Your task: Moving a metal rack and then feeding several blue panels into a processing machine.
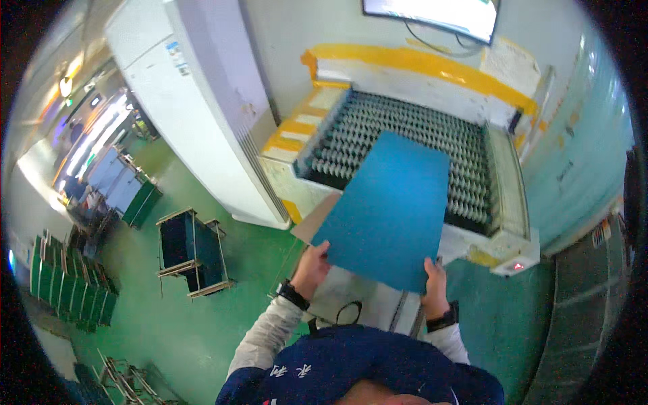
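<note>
A flat blue rectangular sheet (391, 209) is held out in front of me, its far end over the machine's bed of rollers (466, 179). My left hand (312, 268) grips the near left corner, thumb on top. At the near right corner my right hand (435, 289) has hold of the edge, thumb also on top. The fingers beneath the sheet are hidden on both sides. A brownish flat piece (316, 219) shows past the sheet's left edge; whether my left hand touches it I cannot tell.
Yellow tape edges the white machine housing (398, 71). A tall white cabinet (196, 115) stands at its left. A rack (192, 253) with dark panels and stacked green panels (71, 280) are on the green floor at left. At right hangs a translucent curtain (580, 155), with a grey panelled unit (580, 317) nearer.
</note>
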Tool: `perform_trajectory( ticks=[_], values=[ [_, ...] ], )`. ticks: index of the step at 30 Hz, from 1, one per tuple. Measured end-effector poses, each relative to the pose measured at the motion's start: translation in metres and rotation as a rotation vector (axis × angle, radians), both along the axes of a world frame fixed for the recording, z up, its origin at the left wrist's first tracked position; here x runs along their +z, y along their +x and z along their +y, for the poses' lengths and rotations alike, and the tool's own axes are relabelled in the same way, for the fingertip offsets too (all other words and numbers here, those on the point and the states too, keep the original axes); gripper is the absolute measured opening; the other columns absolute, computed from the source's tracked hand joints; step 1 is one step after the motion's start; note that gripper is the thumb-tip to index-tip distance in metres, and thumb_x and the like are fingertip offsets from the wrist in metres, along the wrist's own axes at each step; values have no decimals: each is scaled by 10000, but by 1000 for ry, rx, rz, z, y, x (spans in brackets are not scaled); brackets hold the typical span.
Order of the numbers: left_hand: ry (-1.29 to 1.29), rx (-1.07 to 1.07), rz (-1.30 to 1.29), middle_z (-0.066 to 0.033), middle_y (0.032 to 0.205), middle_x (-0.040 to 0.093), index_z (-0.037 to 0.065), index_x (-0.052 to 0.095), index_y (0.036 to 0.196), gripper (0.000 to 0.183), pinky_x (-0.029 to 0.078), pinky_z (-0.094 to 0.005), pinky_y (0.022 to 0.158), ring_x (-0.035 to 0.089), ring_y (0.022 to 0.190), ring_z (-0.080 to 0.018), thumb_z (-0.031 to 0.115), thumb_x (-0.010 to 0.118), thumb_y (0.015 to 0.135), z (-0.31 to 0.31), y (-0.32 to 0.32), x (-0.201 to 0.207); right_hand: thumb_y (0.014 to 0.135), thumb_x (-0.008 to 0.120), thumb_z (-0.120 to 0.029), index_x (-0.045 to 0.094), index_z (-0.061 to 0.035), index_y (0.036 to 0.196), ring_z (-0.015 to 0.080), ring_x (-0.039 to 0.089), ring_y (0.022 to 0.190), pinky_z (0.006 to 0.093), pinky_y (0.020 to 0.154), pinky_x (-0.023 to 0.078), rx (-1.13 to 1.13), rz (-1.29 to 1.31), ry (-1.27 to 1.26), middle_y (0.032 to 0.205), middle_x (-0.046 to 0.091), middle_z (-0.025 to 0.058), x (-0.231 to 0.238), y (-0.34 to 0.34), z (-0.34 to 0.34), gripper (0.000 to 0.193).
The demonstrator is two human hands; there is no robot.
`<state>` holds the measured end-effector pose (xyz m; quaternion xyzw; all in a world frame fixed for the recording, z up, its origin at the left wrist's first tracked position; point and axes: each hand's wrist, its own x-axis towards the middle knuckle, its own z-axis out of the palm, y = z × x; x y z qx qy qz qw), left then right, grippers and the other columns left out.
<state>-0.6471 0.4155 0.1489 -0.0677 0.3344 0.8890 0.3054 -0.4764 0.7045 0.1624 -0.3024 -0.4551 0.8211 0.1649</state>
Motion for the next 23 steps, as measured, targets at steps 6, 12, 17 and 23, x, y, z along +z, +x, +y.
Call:
perform_trajectory(
  ticks=[6,12,17,23],
  values=[
    [49,32,-41,-60,1120,634,59,562,1167,227,497,-411,892,603,1024,-232,123,592,952,-2,-18,0,971,582,-275,585,8,1189,210,666,871,354,747,559,-23,5,-10,1041,673,90,-1,-3,43,357],
    [0,76,34,-50,1104,631,59,571,1139,207,471,-401,935,574,1048,-213,146,605,955,2,-57,9,970,583,-284,587,31,1192,206,666,854,341,748,555,-75,41,58,1039,678,88,-2,-16,101,385],
    [-79,142,84,-65,1064,633,44,576,1087,165,481,-391,934,575,1033,-210,142,603,958,24,-103,25,928,647,-273,633,34,1146,182,635,857,349,757,515,-53,13,169,1009,683,67,-7,-43,177,377],
    [-112,-128,357,-118,1260,574,27,526,1221,350,381,-440,1080,511,1185,-243,248,607,961,33,-172,-17,877,710,-335,662,-112,1177,264,622,924,375,832,488,-511,-291,1199,1187,639,150,-14,-62,228,377]
  ],
)
